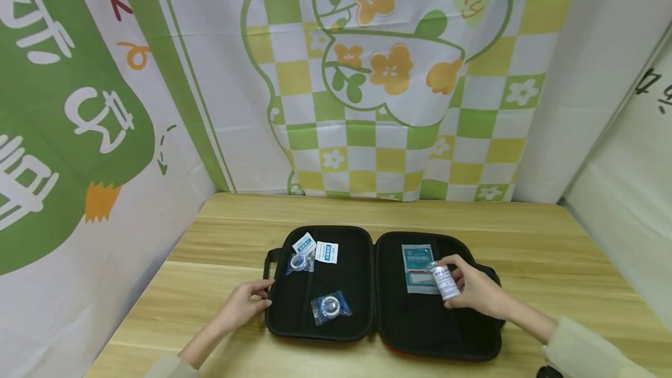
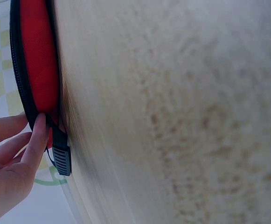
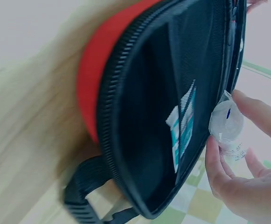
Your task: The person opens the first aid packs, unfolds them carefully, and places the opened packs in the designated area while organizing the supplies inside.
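An open first-aid case [image 1: 374,284] lies flat, black inside and red outside. My left hand [image 1: 244,306] pinches its left edge beside the carry handle [image 1: 269,261]; in the left wrist view the fingers [image 2: 38,133] are at the zipped rim. Over the right half, my right hand [image 1: 475,289] holds a small white roll in a clear printed wrapper [image 1: 444,281], tilted, between thumb and fingers. The same roll [image 3: 226,126] shows its round end in the right wrist view. Beneath it lies a teal and white packet [image 1: 418,258], partly covered by the roll.
In the left half are two small white square sachets [image 1: 326,252] and a wrapped white tape roll [image 1: 299,262]. Another wrapped tape roll [image 1: 331,307] lies lower down. The wooden table [image 1: 236,214] ends at a patterned curtain [image 1: 367,156].
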`<state>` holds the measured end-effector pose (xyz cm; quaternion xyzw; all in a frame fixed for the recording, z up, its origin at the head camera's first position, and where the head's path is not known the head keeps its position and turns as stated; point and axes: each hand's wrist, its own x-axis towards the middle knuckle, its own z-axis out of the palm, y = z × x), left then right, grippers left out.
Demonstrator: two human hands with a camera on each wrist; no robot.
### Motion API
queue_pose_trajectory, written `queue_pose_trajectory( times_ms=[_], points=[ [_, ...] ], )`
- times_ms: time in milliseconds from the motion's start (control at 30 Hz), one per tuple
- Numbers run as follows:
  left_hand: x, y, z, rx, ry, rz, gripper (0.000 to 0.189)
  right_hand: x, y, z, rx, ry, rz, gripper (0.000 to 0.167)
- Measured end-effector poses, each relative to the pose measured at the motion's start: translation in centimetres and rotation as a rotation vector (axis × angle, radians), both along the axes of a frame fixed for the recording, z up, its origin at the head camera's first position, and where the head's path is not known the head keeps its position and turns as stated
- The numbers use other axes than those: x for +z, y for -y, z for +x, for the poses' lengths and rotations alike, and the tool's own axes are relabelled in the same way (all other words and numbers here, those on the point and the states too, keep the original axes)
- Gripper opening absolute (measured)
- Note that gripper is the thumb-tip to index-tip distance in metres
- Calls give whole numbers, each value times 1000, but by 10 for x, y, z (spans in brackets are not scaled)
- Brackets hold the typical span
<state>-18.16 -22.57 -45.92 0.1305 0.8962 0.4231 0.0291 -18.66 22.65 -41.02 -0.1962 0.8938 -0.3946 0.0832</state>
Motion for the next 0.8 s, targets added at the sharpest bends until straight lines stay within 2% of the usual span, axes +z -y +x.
queue_pose_trajectory(
  times_ms=[200, 400, 600, 800],
  points=[
    [1, 0, 0, -2, 3, -4, 40, -5, -11, 9, -29, 10, 11, 68],
    [1, -1, 0, -4, -6, -13, 40, -10, -21, 14, -4, 26, 12, 67],
    [1, -1, 1, -1, -13, -14, 40, -17, -27, 19, -34, 59, 29, 66],
    [1, 0, 1, -3, -12, -6, 40, -23, -29, 24, 1, 34, 26, 65]
  ],
)
